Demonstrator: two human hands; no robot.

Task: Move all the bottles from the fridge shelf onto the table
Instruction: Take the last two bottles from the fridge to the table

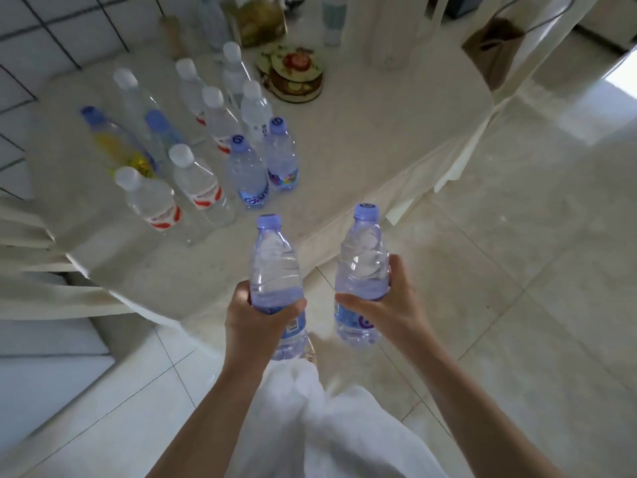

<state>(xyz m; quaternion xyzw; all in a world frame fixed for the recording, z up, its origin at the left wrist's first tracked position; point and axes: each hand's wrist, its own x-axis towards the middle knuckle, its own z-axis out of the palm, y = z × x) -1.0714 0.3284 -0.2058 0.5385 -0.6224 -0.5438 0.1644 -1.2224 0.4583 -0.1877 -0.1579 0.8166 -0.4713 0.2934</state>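
My left hand [255, 319] grips a clear water bottle [274, 263] with a pale purple cap, held upright over the near edge of the table [362, 139]. My right hand [389, 301] grips a second bottle of the same kind [362, 257], upright over the floor just off the table's corner. On the white tablecloth stand several bottles: two purple-capped ones [279, 157] nearest me, white-capped ones with red labels [196, 181] to their left, and a yellow-labelled one [117, 143] at the far left. The fridge is out of view.
A round floral tin [293, 74] sits at the back of the table, with more bottles and a jar behind it. A white plastic chair [20, 236] stands at the left, a brown paper bag [496, 46] at the far right. Pale floor tiles spread to the right.
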